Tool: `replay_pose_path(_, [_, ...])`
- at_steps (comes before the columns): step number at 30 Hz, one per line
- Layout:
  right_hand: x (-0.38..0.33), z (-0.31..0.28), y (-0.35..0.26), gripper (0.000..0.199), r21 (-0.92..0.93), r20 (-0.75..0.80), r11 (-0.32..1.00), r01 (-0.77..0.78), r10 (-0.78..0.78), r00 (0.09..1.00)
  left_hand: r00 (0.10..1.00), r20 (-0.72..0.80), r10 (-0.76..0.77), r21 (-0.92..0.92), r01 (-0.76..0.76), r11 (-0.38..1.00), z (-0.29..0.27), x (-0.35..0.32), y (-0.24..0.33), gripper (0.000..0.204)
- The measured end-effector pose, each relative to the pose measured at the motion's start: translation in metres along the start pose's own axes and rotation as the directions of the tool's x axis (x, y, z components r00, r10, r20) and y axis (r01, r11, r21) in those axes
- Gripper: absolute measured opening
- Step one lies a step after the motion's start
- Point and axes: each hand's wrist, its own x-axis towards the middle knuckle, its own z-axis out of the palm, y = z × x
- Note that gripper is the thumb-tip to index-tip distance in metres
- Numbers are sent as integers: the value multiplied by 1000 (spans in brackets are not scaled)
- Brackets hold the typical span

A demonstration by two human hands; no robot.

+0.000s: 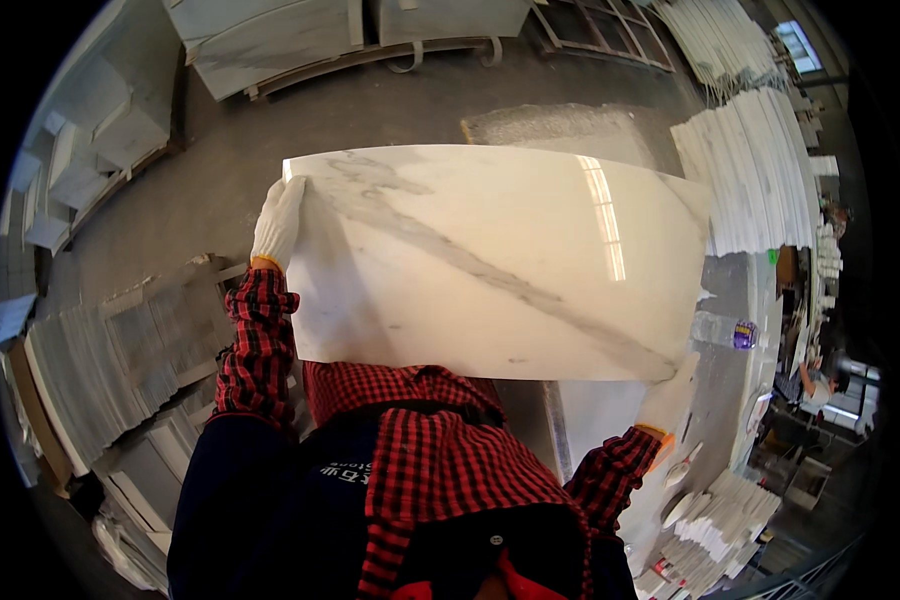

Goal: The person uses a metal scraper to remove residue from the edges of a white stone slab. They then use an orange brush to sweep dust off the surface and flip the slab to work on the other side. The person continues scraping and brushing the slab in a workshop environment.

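Note:
A large polished white marble slab (pixel 450 260) with grey diagonal veins spans the space in front of my body. My left hand (pixel 278 222), in a white knit glove, grips its left edge near the far corner. At the near right corner, my right hand (pixel 667 392), gloved too, is closed on the slab. Fingers of both hands are partly hidden by the stone. Light from above reflects as a bright strip on the slab's right half.
A clear plastic bottle (pixel 725 330) with a purple label lies on the worktable at right. Stacked slabs (pixel 120 350) stand at left, and more white slabs (pixel 750 175) at far right. Crated stone (pixel 280 45) stands at the back. Another person (pixel 818 388) is at far right.

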Motion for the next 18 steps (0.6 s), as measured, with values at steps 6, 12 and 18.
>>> replay_pose_path(6, [-27, 0, -8, 55, 503, 170, 728, -465, 444, 880, 1000, 29, 11, 112, -14, 994, 31, -8, 28, 62])
replay_pose_path(12, [-35, 0, -18, 48, 372, 205, 771, -517, 475, 856, 999, 49, 22, 174, -30, 984, 33, 0, 24, 60])
replay_pose_path(18, [-46, 11, -3, 40, 156, 165, 908, -388, 363, 917, 1000, -1, -8, 205, 8, 979, 32, 5, 20, 62])
